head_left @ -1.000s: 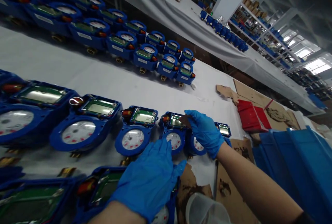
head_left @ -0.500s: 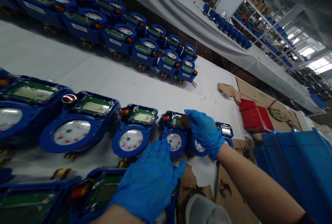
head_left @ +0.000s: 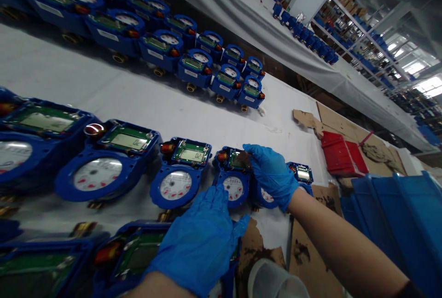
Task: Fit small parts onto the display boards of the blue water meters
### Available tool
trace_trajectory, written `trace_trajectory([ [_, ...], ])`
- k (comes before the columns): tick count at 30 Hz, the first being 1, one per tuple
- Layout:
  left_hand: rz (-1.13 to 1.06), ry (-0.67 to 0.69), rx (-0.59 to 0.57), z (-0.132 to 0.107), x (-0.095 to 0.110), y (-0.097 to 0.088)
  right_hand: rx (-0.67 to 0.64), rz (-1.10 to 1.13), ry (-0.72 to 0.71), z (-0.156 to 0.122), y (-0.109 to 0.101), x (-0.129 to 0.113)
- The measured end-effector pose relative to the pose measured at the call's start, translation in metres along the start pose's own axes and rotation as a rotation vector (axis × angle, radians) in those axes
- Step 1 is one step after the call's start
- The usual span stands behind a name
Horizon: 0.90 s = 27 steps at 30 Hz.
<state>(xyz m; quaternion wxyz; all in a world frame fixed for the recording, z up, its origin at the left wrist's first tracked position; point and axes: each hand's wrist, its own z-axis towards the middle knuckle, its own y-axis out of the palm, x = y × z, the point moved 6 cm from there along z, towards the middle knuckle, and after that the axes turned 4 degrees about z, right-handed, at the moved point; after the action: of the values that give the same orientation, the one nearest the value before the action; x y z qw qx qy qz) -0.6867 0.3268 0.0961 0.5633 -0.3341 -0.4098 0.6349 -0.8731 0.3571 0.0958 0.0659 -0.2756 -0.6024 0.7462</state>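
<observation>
My right hand (head_left: 271, 171), in a blue glove, pinches a small dark brown wad (head_left: 243, 160), perhaps sponge or rag, against the green circuit board and display of a blue water meter (head_left: 233, 188). My left hand (head_left: 200, 238), also gloved, lies with its fingers stretched out, the fingertips at the lower left rim of that meter. To its left stands another water meter (head_left: 177, 185), its display lit. Partly behind my right hand are two more, including a water meter (head_left: 301, 173) at the row's end. Below my left hand, further meters are partly covered.
Two rows of blue meters (head_left: 193, 70) stand along the table's far side. A clear plastic cup (head_left: 272, 279) is at the near edge beside stained cardboard (head_left: 304, 252). A red bin (head_left: 340, 155) and blue bins (head_left: 397, 210) lie to the right. Another table (head_left: 255, 8) runs behind.
My right hand has shifted very slightly left over the meter's display with the brown wad. My left hand stays in place, and the view has moved a little.
</observation>
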Motion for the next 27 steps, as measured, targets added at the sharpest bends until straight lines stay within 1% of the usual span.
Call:
trace_trajectory([
  [5, 0.033, -0.008, -0.004, 0.001, 0.001, 0.004, -0.037, -0.009, 0.038, 0.003, 0.000, -0.006],
  [8, 0.053, -0.026, -0.053, -0.002, -0.001, 0.011, -0.046, -0.016, 0.046, 0.003, 0.000, -0.008],
  [11, 0.026, -0.049, -0.147, -0.005, -0.002, 0.019, -0.050, -0.017, 0.030, 0.003, 0.000, -0.011],
  [14, 0.005, -0.031, -0.239, -0.006, 0.000, 0.022, -0.062, -0.018, 0.011, 0.004, -0.001, -0.013],
  [16, -0.021, -0.015, -0.354, -0.004, 0.002, 0.025, -0.079, -0.019, 0.002, 0.004, 0.000, -0.014],
  [18, -0.077, -0.053, -0.482, -0.003, 0.000, 0.029, -0.092, -0.017, -0.009, 0.004, 0.001, -0.014],
  [19, -0.108, -0.079, -0.522, -0.002, -0.001, 0.029, -0.092, -0.014, -0.017, 0.004, 0.001, -0.015],
  [21, -0.138, -0.121, -0.530, 0.001, -0.002, 0.026, -0.090, -0.007, -0.033, 0.003, 0.001, -0.017],
  [25, -0.105, -0.125, -0.492, 0.001, -0.002, 0.025, -0.110, -0.004, -0.042, 0.002, -0.001, -0.020],
  [27, -0.104, -0.132, -0.454, -0.001, -0.001, 0.025, -0.124, -0.007, -0.031, 0.002, -0.001, -0.020],
])
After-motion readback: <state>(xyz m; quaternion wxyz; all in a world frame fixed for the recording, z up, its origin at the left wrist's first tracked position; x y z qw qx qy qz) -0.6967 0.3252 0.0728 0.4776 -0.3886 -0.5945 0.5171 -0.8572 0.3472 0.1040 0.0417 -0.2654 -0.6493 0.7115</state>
